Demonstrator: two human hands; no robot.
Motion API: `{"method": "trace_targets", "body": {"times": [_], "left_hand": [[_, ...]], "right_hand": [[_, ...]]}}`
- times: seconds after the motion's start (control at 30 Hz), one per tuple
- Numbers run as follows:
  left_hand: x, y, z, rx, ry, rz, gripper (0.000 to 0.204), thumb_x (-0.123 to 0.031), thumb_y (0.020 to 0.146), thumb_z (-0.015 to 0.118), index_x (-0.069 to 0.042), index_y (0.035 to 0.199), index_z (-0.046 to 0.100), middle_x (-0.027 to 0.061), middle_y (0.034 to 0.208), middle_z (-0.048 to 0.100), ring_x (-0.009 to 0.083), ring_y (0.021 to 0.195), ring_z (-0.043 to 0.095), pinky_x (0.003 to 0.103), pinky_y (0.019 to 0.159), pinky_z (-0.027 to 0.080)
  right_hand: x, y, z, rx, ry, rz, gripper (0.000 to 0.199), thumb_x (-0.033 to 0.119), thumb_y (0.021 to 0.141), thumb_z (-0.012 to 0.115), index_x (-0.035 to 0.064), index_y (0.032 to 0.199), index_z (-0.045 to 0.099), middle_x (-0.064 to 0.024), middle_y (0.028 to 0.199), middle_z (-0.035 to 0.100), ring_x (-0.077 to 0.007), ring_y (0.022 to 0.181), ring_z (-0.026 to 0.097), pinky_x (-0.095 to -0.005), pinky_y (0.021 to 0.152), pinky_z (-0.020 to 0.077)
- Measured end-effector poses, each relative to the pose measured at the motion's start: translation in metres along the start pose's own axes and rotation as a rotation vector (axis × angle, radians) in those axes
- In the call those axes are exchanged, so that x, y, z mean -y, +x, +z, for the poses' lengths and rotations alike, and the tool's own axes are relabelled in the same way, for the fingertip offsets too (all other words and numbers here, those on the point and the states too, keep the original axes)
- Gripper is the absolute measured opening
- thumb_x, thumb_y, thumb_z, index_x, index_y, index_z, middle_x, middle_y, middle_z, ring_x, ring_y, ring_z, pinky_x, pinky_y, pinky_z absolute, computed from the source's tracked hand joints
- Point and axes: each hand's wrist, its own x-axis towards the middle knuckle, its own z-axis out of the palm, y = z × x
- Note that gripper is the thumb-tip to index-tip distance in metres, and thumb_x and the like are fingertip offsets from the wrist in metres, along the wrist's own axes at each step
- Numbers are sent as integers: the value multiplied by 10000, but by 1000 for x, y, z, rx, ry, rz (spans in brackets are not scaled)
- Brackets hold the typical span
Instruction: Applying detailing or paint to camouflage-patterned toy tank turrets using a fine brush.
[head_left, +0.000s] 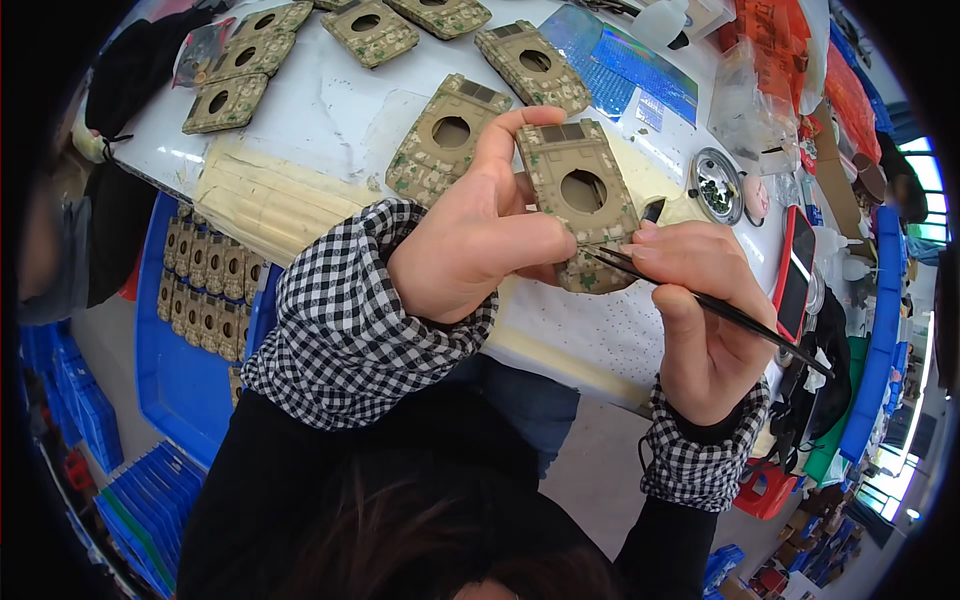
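My left hand [480,225] grips a camouflage model tank hull [570,165], tan and green with a round hole in its top. The thumb presses near the hull's lower end and a finger curls over its far edge. In my right hand [705,300] is a pair of black tweezers [725,311], held like a pen. Their tips meet or nearly meet the hull close to my left thumb; any small part between them is too tiny to make out. Just behind my left hand, another tank hull [445,130] lies on the table.
More hulls [530,65] lie across the far side of the table [330,105]. A round dish [716,185] of small dark parts and a red-edged phone [795,270] sit at the right. Below left stands a blue crate [180,375] with rows of hulls.
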Motion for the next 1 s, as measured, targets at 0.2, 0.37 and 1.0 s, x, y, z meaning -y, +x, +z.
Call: {"method": "trace_targets", "body": {"times": [0.2,0.37,1.0], "left_hand": [[0,0,1,-4,0,-4,813,-6,725,498,-103,1413,74,244,1304,449,308,1231,464,392,1009,387],[-1,-1,1,3,1,-13,809,-17,738,496,-113,1417,67,243,1309,445,307,1226,471,396,981,418],[-4,-1,1,73,-255,-34,669,-66,907,436,-124,1448,46,158,1360,382,273,1177,518,427,930,495]], "right_hand": [[-1,0,0,4,-13,-23,168,33,733,721,7,888,665,-81,854,673,-261,842,633,-346,773,478],[0,0,1,1,-21,-33,171,31,726,724,8,885,665,-79,853,673,-260,842,635,-347,772,479],[-9,-7,-6,-147,141,11,193,101,886,599,-47,1010,599,-144,970,633,-213,905,581,-316,833,440]]}}
